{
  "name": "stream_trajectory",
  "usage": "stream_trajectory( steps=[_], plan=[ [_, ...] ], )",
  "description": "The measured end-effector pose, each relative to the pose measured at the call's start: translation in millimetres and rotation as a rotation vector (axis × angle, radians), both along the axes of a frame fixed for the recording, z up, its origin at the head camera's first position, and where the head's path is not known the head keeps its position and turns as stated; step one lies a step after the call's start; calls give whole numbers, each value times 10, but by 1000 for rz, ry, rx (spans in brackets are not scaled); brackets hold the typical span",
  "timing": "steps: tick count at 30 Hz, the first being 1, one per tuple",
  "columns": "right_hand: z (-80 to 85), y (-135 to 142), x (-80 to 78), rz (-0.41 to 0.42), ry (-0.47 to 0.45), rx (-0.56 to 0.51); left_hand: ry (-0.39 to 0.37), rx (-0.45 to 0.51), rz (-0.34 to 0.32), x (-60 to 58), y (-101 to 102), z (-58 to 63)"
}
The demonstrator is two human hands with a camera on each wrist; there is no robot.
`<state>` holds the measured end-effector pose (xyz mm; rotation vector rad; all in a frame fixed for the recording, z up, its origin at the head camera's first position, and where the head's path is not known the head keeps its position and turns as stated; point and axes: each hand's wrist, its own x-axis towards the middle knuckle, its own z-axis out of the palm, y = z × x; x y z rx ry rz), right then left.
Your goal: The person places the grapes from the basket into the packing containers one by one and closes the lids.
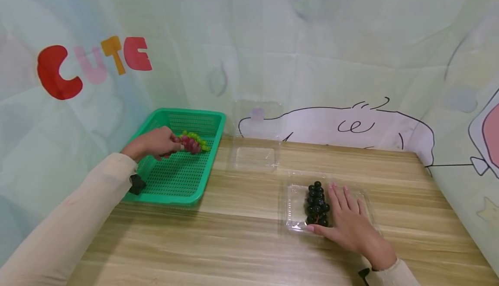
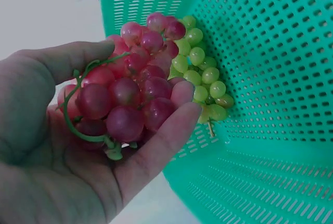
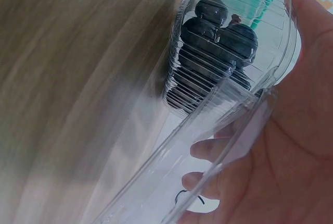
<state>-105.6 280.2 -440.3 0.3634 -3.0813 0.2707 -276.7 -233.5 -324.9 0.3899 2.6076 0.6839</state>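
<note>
My left hand holds a bunch of red grapes over the green basket, with its thumb and fingers curled around the fruit. Behind that bunch, a bunch of green grapes lies inside the basket. Black grapes lie in a clear plastic clamshell box on the table. Over the box's right part rests my right hand, fingers straight and spread, beside the grapes. In the right wrist view its thumb is at the box's rim, and some fingers show through the clear plastic.
A second clear plastic box stands with its lid up at the back of the table, between the basket and the nearer box. The wooden table meets a printed curtain at the back and sides.
</note>
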Motion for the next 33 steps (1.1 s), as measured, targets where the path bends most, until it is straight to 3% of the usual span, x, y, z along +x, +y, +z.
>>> stream_trajectory(
  steps=[6, 21, 33],
  plan=[
    [3, -4, 3, -1, 9, 11, -24, 72, 69, 42, -7, 6],
    [9, 0, -6, 5, 1, 7, 27, 145, 173, 118, -51, -11],
    [1, 1, -9, 4, -2, 10, 57, 242, 238, 196, 43, 49]
  ],
)
